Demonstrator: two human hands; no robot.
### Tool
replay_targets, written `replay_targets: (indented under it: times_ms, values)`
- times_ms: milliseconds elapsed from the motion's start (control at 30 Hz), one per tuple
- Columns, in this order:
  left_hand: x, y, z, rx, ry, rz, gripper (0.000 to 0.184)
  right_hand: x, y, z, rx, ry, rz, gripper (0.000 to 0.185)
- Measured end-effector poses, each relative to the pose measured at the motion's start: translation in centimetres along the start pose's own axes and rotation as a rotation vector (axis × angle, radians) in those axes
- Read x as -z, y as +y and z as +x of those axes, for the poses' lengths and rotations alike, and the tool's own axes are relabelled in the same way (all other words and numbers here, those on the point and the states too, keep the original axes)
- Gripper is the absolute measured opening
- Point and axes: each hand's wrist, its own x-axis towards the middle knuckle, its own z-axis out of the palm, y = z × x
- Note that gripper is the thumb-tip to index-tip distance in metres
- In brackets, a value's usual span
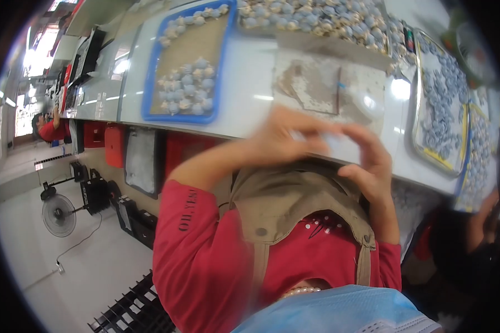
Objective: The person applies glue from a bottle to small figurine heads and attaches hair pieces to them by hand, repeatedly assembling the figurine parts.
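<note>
My left hand (pixel 291 136) is blurred by motion, its fingers pinched together over the front edge of the worktable. At its fingertips shows a small pale-blue piece (pixel 332 143), too smeared to make out its shape. My right hand (pixel 372 161) faces it with fingers curled and thumb spread from the index finger, whose tip comes close to the left fingertips. Just beyond the hands lies a worn, white-stained board (pixel 300 83) with a thin dark stick (pixel 338 94) on it. Left of that, a blue-rimmed tray (pixel 150 100) holds small round blue-grey pieces (pixel 189 89) with cream parts.
A large heap of similar pieces (pixel 316 16) fills the back. On the right stands a metal-rimmed tray (pixel 418 111) of blue-grey pieces. Another person's arm (pixel 480 219) shows at far right; a person in red (pixel 53 130) is far left. A fan (pixel 61 213) stands on the floor.
</note>
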Motion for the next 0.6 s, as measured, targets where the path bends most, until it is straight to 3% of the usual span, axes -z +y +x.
replay_targets:
  times_ms: [67, 133, 200, 233, 300, 400, 433, 500, 600]
  values:
    - [6.3, -1.6, 0.2, -0.046, 0.469, 0.553, 0.026, 0.0, 0.4, 0.5, 0.066, 0.128, 0.017, 0.056]
    - [13.8, -4.7, -0.5, 0.183, 0.725, 0.622, 0.027, 0.7, 0.8, 0.6, 0.05, 0.186, -0.014, 0.046]
    - [20.4, -8.7, -2.6, 0.233, 0.743, 1.013, 0.03, 0.7, 0.9, 0.5, 0.01, 0.22, -0.065, 0.042]
    - [21.5, -9.3, -3.5, 0.23, 0.753, 1.015, 0.03, 0.7, 0.8, 0.3, -0.038, 0.265, -0.118, 0.038]
    - [23.6, -10.1, -4.4, 0.433, 0.653, 0.919, 0.029, 1.1, 0.5, -0.3, -0.048, 0.311, -0.204, 0.032]
    - [27.2, -11.0, -5.1, 0.399, 0.843, 1.07, 0.027, 2.8, 1.3, 0.3, -0.086, 0.425, -0.427, 0.022]
    - [28.6, -12.0, -5.4, 0.401, 0.836, 1.06, 0.027, 3.0, 1.6, 0.6, -0.104, 0.493, -0.573, 0.018]
    - [31.0, -15.5, -5.8, 0.252, 0.727, 1.445, 0.026, 3.6, 1.4, 2.4, -0.077, 0.51, -0.87, 0.016]
    - [32.8, -18.4, -5.6, 0.338, 0.667, 1.393, 0.029, 5.4, 2.5, 3.9, -0.121, 0.563, -0.949, 0.02]
